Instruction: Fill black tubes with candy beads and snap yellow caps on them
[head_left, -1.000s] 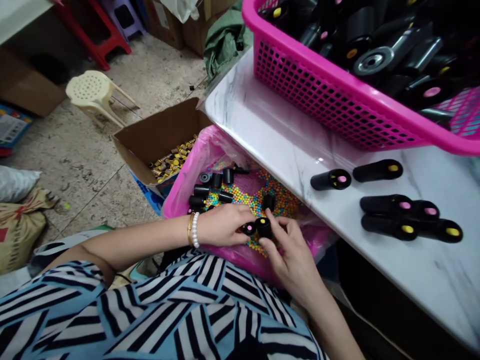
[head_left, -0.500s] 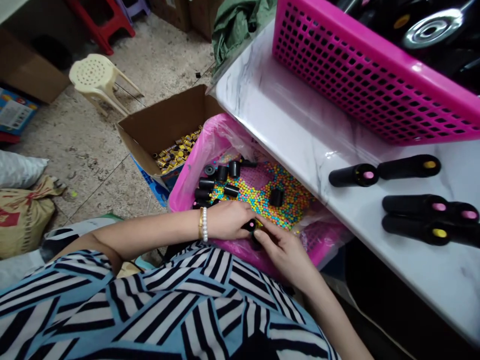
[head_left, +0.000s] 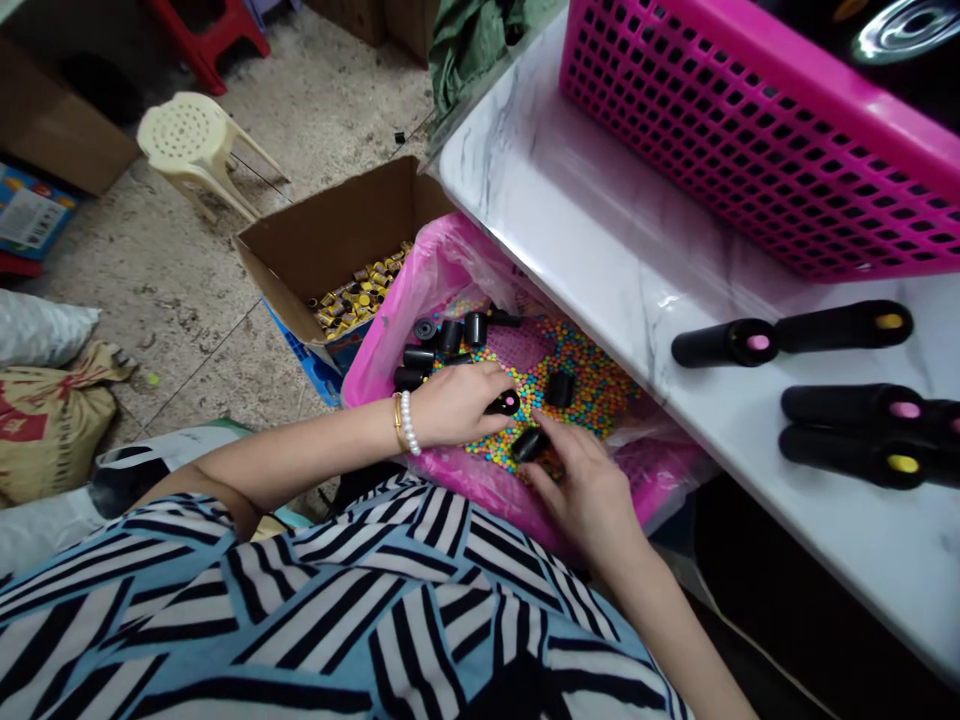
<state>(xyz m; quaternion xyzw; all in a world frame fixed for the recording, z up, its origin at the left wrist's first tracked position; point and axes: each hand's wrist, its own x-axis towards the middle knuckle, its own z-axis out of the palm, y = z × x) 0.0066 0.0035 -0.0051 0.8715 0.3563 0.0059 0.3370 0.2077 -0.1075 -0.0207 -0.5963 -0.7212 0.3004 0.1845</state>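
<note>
My left hand [head_left: 465, 402] is closed around a black piece with a pink button [head_left: 510, 402], most of it hidden under the fingers. Close by on the right, a short black cylinder [head_left: 529, 444] sits between the thumb and fingertips of my right hand [head_left: 583, 480], low over the candies. Small round multicoloured candies [head_left: 581, 345] are spread in a pink basket [head_left: 375, 345] lined with clear plastic. Several other black cylinders, such as one black cylinder [head_left: 559, 389], lie on the candies, mostly toward the basket's left side.
On the white marbled table [head_left: 600, 215] lie several black pieces [head_left: 724, 343] with pink or yellow buttons. A tall pink basket [head_left: 720, 150] of black items stands behind them. To the left are a cardboard box [head_left: 330, 225] with small yellow-and-black pieces and a cream stool [head_left: 184, 135].
My hands, together half a second ago, have come apart. The left moved slightly up with the pink-buttoned piece; the right now has a black cylinder at its fingertips. The view shifted slightly.
</note>
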